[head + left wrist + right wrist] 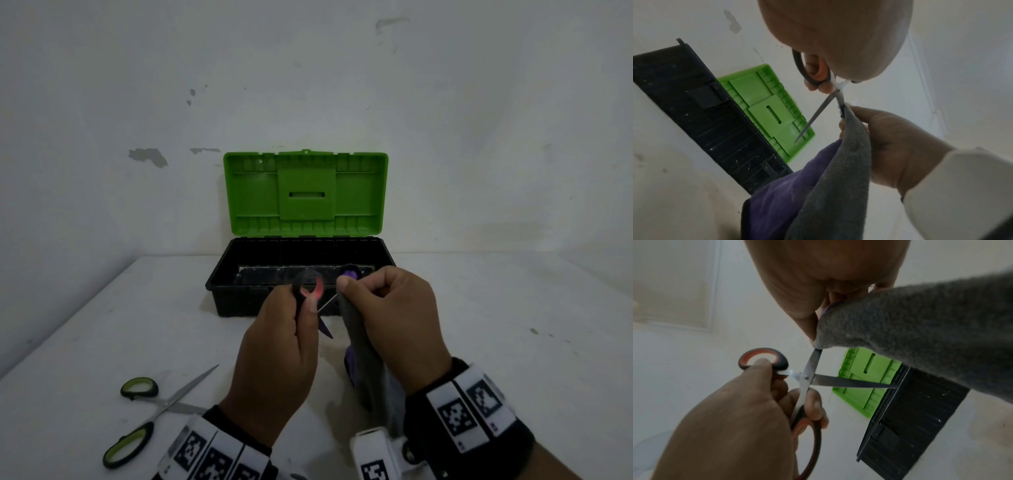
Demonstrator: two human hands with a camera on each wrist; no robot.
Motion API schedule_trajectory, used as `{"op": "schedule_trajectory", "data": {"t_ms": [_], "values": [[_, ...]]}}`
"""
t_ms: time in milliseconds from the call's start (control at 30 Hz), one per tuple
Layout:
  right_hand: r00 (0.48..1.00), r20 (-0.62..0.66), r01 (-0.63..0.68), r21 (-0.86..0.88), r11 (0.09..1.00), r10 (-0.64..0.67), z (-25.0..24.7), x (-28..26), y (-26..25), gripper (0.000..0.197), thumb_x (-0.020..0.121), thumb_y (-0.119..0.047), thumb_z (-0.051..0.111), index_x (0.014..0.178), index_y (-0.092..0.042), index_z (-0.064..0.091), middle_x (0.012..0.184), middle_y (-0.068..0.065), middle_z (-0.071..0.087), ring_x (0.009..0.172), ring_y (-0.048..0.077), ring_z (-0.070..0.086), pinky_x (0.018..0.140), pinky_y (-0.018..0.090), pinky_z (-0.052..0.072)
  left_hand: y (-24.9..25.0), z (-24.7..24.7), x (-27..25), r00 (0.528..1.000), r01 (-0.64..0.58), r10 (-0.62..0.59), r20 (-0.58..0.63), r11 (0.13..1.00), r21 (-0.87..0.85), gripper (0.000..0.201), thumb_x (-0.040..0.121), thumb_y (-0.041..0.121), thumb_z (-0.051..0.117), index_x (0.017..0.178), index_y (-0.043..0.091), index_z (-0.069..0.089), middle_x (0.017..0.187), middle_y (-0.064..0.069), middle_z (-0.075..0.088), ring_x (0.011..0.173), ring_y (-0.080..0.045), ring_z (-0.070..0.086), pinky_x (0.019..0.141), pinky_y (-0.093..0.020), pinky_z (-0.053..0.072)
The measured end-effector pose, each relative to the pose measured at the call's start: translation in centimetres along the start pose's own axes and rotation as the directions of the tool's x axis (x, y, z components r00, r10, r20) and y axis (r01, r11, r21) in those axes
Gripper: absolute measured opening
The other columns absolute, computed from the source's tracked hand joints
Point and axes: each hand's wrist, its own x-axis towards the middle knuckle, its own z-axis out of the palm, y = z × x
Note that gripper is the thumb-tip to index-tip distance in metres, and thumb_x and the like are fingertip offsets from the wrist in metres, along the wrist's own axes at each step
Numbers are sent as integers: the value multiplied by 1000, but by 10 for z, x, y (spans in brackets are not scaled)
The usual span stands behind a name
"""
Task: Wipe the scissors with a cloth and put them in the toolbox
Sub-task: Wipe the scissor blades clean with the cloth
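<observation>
My left hand (pixel 291 329) grips black scissors with orange-lined handles (pixel 308 286) above the table, in front of the toolbox. Their blades are spread apart (pixel 812 368). My right hand (pixel 387 308) pinches a grey and purple cloth (pixel 359 342) around one blade; in the left wrist view the cloth (pixel 849 154) covers that blade's tip while the other blade (pixel 813 116) is bare. The toolbox (pixel 239 298) is black with its green lid (pixel 305 192) standing open against the wall. Purple scissor handles (pixel 350 273) show inside it.
A second pair of scissors with green and black handles (pixel 150 407) lies open on the white table at the front left. The white wall stands right behind the toolbox. The table's left edge runs diagonally at the left.
</observation>
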Motion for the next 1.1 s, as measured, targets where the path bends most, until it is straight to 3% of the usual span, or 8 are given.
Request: {"op": "schedule_trajectory", "data": {"t_ms": [133, 267, 433, 633, 733, 833, 1000, 1100], "values": [[999, 53, 11, 15, 1000, -11, 1, -9, -5, 25, 80, -35, 79, 64, -19, 68, 62, -4, 69, 59, 8, 64, 54, 16, 50, -3, 0, 0, 999, -22, 22, -30, 1000, 1, 25, 100, 29, 38, 86, 13, 51, 66, 10, 44, 56, -5, 44, 51, -8, 37], [999, -39, -3, 31, 1000, 4, 0, 2, 2, 27, 80, -36, 80, 63, -18, 67, 59, -4, 67, 56, 8, 62, 55, 19, 46, -2, 0, -1, 999, -35, 34, -21, 999, -2, 35, 103, 37, 33, 89, 13, 54, 68, 11, 45, 57, -3, 44, 51, -7, 36], [999, 38, 16, 57, 998, -19, 5, -11, -3, 25, 81, -33, 79, 65, -17, 67, 61, -3, 68, 57, 8, 62, 53, 15, 49, -6, -3, -2, 999, -27, 27, -43, 1000, 8, 27, 101, 32, 37, 88, 13, 52, 65, 11, 45, 56, -8, 46, 48, -9, 37], [1000, -24, 1, 77, 997, 1, 3, -3, 1, 26, 82, -32, 78, 63, -18, 66, 60, -3, 67, 56, 5, 61, 53, 13, 46, -5, -4, -2, 999, -37, 37, -23, 999, 20, 25, 103, 38, 31, 90, 23, 47, 67, 16, 41, 56, -3, 44, 48, -8, 35], [999, 33, 13, 90, 996, -16, 4, -10, -4, 25, 82, -32, 79, 66, -16, 68, 62, 0, 68, 57, 9, 63, 54, 15, 49, -7, -5, -2, 998, -55, 56, -31, 998, 27, 25, 103, 35, 32, 90, 20, 47, 66, 11, 44, 56, -7, 46, 48, -11, 38], [1000, -9, -5, 71, 997, 6, 1, 0, 1, 28, 81, -34, 80, 62, -18, 67, 60, -2, 68, 56, 8, 62, 54, 17, 45, -6, -5, -1, 999, -48, 48, -9, 999, 4, 25, 102, 31, 36, 91, 15, 52, 68, 15, 43, 57, -2, 46, 50, -7, 36], [1000, -2, 17, 84, 996, -17, 0, -8, -2, 27, 81, -32, 79, 63, -17, 67, 58, -3, 67, 52, 5, 59, 51, 13, 45, -7, -8, -2, 999, -32, 32, -13, 999, 4, 22, 103, 37, 32, 91, 24, 46, 66, 15, 43, 56, -3, 47, 50, -6, 36], [1000, -24, 2, 78, 997, 0, 1, -3, 0, 27, 80, -34, 80, 62, -18, 67, 58, -4, 67, 53, 5, 60, 52, 13, 44, -4, -9, 0, 998, -64, 64, 6, 998, 9, 26, 103, 36, 32, 94, 20, 50, 67, 13, 45, 59, -4, 48, 52, -6, 37]]}}
